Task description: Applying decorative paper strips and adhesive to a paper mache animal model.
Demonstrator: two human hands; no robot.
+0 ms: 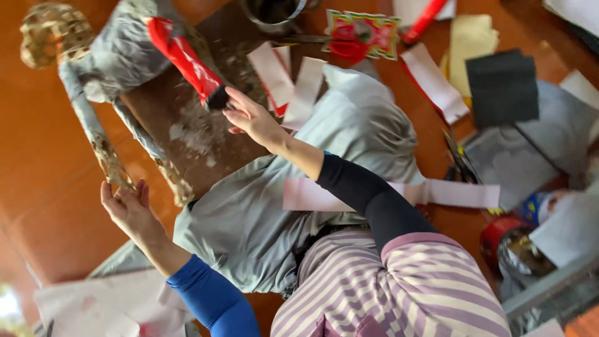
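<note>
Lap: striped trousers (399, 287) at 5 o'clock, grey cloth (349, 143) spread over.
Left hand (128, 209): open, fingers spread, steadying paper figure's leg (109, 159) at 9 o'clock.
Right hand (253, 118): fingers loosely apart, touching red strip (184, 59) on figure (118, 56), 11 o'clock.

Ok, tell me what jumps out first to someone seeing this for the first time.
The grey paper-covered animal figure at upper left catches the eye first, with a red strip across its back. The right hand reaches to the strip's dark end, and the left hand touches one of the figure's legs. Paper strips and a black sheet litter the orange floor.
</note>
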